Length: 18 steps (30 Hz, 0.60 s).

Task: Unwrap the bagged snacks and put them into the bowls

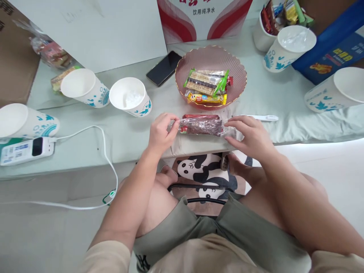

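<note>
At the table's front edge lies a dark snack bar in clear crinkled plastic. My left hand pinches the left end of this wrapper between thumb and forefinger. Around the wrapper's right end, my right hand has its thumb and fingers apart; whether they touch the plastic I cannot tell. A red packet shows just behind the bar, partly covered by it. Beyond both hands stands a pink ribbed bowl with a gold rim, holding wrapped biscuits and a yellow packet.
A slim white tool lies right of the bowl. Paper cups stand or lean on both sides, near a phone. At left, a power strip trails a white cable. Boxes line the back.
</note>
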### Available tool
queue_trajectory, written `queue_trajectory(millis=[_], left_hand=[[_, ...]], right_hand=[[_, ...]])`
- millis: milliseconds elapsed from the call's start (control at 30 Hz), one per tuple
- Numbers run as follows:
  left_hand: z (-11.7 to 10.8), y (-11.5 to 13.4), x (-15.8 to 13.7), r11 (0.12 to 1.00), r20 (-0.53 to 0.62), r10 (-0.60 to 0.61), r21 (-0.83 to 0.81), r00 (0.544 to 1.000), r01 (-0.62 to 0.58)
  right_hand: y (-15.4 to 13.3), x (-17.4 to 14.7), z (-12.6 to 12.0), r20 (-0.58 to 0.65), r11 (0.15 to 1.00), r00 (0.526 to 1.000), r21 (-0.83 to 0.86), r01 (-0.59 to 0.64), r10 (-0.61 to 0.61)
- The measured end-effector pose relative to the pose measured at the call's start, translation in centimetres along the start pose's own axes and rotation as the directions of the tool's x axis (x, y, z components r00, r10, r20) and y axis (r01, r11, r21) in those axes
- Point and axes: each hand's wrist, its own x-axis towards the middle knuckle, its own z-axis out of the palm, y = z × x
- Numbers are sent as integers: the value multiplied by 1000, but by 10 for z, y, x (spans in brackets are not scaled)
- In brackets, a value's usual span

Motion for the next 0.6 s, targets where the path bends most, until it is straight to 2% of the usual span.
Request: queue_trajectory(millis=[100,300,467,600], left_hand=[[-1,-3,0,999,-28,-28,17,999,29],[-3,-11,0,998,-63,-56,-4,996,56],[-6,-21,0,989,-122,-132,-87,984,122],[-8,-22,0,975,-193,-193,-149,962,166]], right_hand=[[5,-3,2,13,1000,1000,10,-4,4],[1,0,-3,-96,989,993,136,-51,64],[-6,0,-8,-88,969,993,241,-60,83],[-6,-2,-11,-148,953,983,297,-63,111]])
